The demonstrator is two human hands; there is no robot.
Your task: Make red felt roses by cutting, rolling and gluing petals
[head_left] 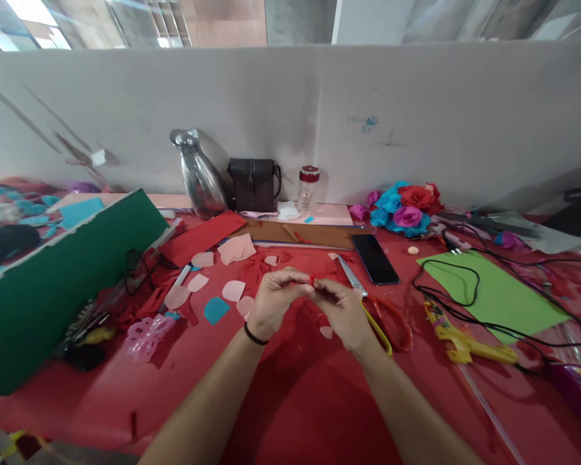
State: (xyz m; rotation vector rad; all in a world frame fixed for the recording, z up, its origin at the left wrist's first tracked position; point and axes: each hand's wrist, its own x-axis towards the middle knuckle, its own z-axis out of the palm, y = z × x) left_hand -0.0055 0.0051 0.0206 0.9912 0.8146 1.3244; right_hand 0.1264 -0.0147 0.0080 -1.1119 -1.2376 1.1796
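Observation:
Over the middle of the red table, my left hand (278,298) and my right hand (341,311) meet at the fingertips. Pinched between them is a small red piece (312,279), which looks like paper; most of it is hidden by the fingers. Just right of my right hand lie scissors (392,323) with red and yellow handles, blades pointing away. Pink paper petals (233,290) and a blue petal (217,310) are scattered to the left of my left hand. Red paper scraps (256,271) lie behind both hands.
A phone (375,258) rests behind the scissors. To the right are a yellow glue gun (465,342), black cords and a green sheet (503,297). Paper flowers (407,206), a glass bottle (308,190), a dark bag (253,185) and a metal jug (201,177) line the wall. A green panel (53,297) stands left.

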